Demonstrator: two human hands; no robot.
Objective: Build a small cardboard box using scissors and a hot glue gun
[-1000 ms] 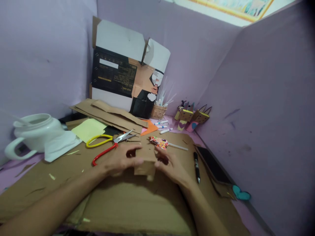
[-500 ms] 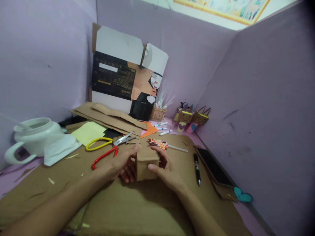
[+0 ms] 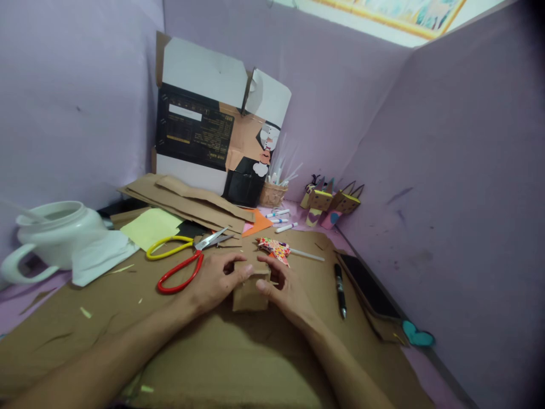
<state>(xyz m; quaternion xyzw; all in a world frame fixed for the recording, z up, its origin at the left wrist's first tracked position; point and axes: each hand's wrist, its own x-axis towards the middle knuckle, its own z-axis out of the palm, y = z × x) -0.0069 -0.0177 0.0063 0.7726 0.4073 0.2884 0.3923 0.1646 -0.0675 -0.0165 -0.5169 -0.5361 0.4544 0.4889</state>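
A small brown cardboard box [image 3: 250, 296] stands on the large cardboard sheet [image 3: 204, 358] in front of me. My left hand [image 3: 219, 281] is at its left side, fingers curled over the top, with the thumb on the upper edge. From the right, my right hand [image 3: 284, 289] holds the box, its thumb on the front and its fingers behind. Left of the box lie scissors [image 3: 199, 245] with one yellow and one red handle, blades apart. Just beyond my hands is a colourful patterned piece [image 3: 275, 248] on a white stick.
A white pot [image 3: 59, 233] and yellow paper [image 3: 152, 228] are at left. Cardboard strips [image 3: 187, 199] lie before a propped, unfolded box [image 3: 196, 125]. A pen [image 3: 340, 289] and a dark phone-like slab [image 3: 368, 284] lie at right. Markers [image 3: 286, 227] and cardboard figures [image 3: 320, 201] are farther back.
My left hand has moved from the box's left side up over its top, its thumb now on the upper edge. My right hand stays on the box. The view has shifted slightly.
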